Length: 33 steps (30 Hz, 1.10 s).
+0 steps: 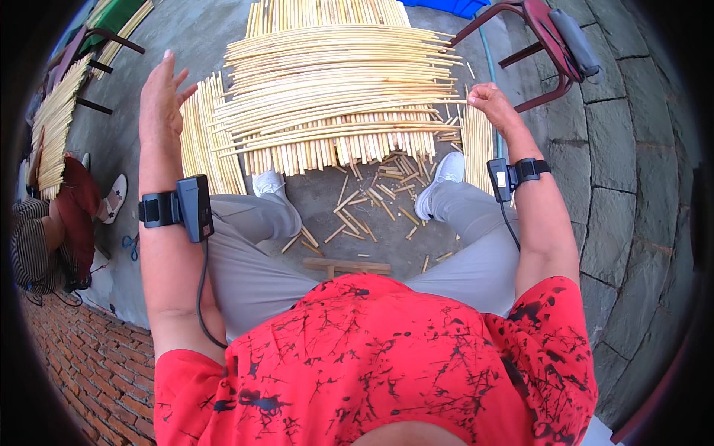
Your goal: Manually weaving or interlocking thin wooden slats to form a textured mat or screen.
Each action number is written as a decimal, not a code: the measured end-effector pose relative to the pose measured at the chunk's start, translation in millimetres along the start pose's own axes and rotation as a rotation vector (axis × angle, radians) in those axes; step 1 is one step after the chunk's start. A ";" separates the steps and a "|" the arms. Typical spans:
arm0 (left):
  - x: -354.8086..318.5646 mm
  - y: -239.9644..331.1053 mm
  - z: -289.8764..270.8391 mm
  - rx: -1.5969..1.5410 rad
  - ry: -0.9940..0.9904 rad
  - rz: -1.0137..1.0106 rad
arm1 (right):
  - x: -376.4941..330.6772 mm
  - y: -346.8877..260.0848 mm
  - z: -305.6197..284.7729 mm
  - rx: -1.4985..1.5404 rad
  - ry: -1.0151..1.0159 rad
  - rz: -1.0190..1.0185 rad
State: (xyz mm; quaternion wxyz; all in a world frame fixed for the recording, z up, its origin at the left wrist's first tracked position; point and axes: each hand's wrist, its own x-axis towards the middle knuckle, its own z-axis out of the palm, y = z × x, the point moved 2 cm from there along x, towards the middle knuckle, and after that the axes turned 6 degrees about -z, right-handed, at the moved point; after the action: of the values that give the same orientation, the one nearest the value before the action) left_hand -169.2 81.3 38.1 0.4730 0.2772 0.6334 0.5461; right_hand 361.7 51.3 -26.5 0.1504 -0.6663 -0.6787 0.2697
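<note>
Long pale yellow stalks [335, 70] lie crosswise in front of me, over a layer of stalks [338, 152] that runs the other way. My left hand [160, 100] is raised beside the left end of the crosswise stalks, fingers apart and holding nothing. At the right end, the fingers of my right hand [492, 104] are pinched together at the tip of one stalk [446, 102]. Narrow upright-lying rows of stalks [210, 134] flank the pile on the left, with similar stalks [477, 137] on the right.
Short cut pieces [387, 186] litter the concrete between my shoes. A small wooden piece [346, 266] is below them. A dark red chair [547, 44] stands at the right. To the left, another person [71, 215] sits near more stalks [56, 126], and blue scissors [131, 247] lie on the ground.
</note>
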 end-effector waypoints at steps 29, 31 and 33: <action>35.4 -73.8 14.2 0.433 -0.142 -0.064 | -215.6 150.2 -129.0 0.575 0.536 0.550; 25.9 -73.1 11.2 0.515 -0.255 -0.048 | -167.9 65.4 -128.9 0.541 0.381 0.376; 20.2 -77.0 7.8 0.551 -0.299 -0.073 | -126.7 8.4 -120.1 0.503 0.219 0.261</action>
State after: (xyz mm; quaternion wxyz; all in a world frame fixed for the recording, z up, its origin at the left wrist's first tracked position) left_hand -157.5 82.9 -41.0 0.4873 0.4490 0.6905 0.2899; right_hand 444.8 -53.9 85.6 0.3472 -0.7149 -0.4788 0.3730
